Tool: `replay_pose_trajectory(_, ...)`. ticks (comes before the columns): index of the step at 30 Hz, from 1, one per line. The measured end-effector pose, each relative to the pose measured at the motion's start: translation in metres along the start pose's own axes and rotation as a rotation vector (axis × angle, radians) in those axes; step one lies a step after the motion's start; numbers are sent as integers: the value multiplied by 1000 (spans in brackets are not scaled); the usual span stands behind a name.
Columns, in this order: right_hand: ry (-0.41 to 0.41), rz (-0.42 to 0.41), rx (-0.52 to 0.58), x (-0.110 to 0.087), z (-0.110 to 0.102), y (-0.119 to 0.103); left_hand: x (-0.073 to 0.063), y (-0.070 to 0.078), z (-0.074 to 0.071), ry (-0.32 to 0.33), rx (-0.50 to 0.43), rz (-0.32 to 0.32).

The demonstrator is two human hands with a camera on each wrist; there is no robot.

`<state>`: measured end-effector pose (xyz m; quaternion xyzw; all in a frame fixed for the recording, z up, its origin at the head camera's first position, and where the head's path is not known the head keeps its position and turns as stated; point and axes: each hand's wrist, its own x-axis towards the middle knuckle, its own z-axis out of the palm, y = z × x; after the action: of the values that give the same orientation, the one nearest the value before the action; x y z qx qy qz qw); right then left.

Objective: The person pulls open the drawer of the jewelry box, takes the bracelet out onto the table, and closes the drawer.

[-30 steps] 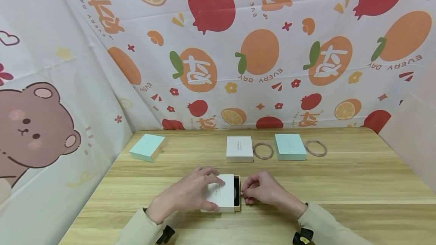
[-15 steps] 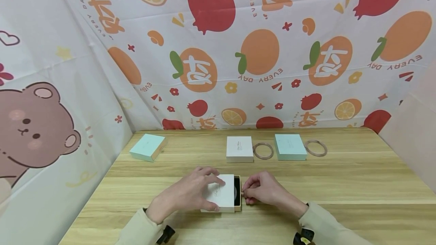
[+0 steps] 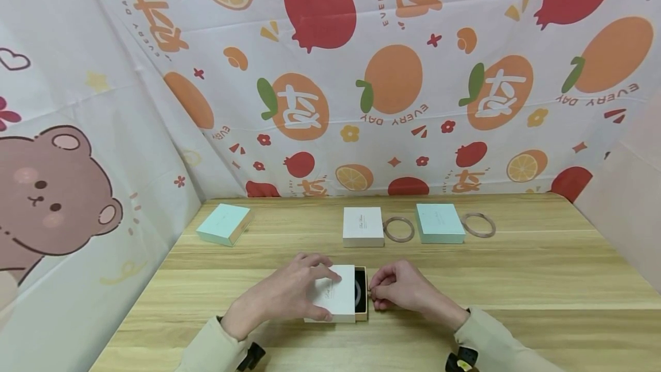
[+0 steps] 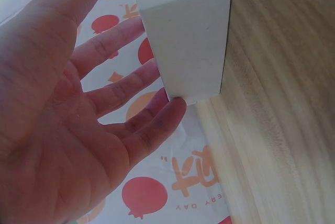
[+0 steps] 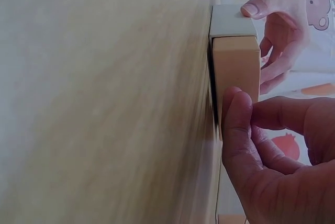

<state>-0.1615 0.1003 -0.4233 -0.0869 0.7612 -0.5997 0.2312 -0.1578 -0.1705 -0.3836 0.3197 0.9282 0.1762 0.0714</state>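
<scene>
A white drawer-style box (image 3: pixel 341 294) lies near the front middle of the table, its sleeve on the left and its tan-edged inner drawer (image 3: pixel 363 317) partly out on the right. Black lining shows inside, with part of a greyish bangle (image 3: pixel 357 291). My left hand (image 3: pixel 291 287) holds the sleeve, thumb at the near edge and fingers over the top and far side. In the left wrist view its fingertips sit against the white box wall (image 4: pixel 188 46). My right hand (image 3: pixel 401 287) pinches a small pull tab at the drawer's tan end (image 5: pixel 237 67); the fingertips mostly hide the tab.
Behind stand a white box (image 3: pixel 364 227), a mint box (image 3: pixel 440 224) and, far left, another mint box (image 3: pixel 224 224). Two bangles lie flat: one ring (image 3: pixel 387 233) beside the white box, another ring (image 3: pixel 493 229) beside the mint one. A fruit-print cloth (image 3: pixel 320 177) hangs behind the table.
My right hand has shifted slightly right, and the drawer has slid a little further out of the sleeve, baring more of the bangle. My left hand stays in place on the sleeve.
</scene>
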Motion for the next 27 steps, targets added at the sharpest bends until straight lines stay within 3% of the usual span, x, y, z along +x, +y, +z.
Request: replay_pose_trajectory(27, -20, -10, -3, -2, -7, -1, 1, 0, -1, -11, -3, 2)
